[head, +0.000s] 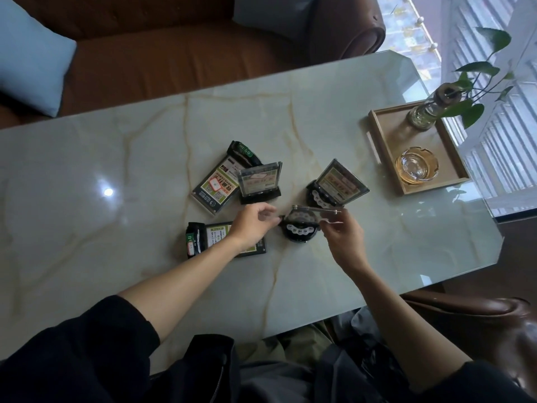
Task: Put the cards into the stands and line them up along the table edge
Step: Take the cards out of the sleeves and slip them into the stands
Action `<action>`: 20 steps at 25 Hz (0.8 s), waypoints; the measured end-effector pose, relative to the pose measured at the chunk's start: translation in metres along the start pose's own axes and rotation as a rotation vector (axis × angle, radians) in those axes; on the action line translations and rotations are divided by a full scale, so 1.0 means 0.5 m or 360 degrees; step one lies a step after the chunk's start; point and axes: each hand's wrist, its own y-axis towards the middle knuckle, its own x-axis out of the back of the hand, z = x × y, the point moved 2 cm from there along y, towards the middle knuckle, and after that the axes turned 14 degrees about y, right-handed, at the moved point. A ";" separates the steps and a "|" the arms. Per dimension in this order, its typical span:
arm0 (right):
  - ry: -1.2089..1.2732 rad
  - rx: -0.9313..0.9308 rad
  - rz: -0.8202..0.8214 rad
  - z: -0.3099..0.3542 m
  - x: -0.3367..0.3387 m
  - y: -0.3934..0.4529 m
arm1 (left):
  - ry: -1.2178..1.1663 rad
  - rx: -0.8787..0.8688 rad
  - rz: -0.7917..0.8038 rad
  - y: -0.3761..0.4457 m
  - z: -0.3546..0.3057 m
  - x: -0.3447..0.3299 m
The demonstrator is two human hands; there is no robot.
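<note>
While my right hand (343, 231) pinches the clear card (316, 210) above the round black stand (300, 229), my left hand (252, 225), fingers loosely curled, touches the stand's edge.

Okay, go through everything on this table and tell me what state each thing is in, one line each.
Far card stand: upright.
Right card stand: upright, tilted.
Near stand: right hand fitting its card.
Left hand: steadying that base.
Two holders: lying flat.
Ashtray: empty, in tray.
</note>
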 end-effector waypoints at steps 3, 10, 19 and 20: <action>0.0058 -0.0375 -0.0167 -0.051 -0.021 -0.042 | 0.0590 0.0065 -0.0022 -0.002 0.063 0.047; 0.0333 -0.1083 0.0455 -0.116 -0.220 -0.172 | 0.1107 -0.0002 -0.0028 -0.022 0.149 0.071; 0.0974 -0.1464 0.0343 -0.127 -0.310 -0.197 | 0.1057 0.0109 0.0214 -0.034 0.211 0.085; 0.1004 -0.1471 0.0329 -0.124 -0.311 -0.196 | 0.0940 0.0125 0.0220 -0.038 0.220 0.088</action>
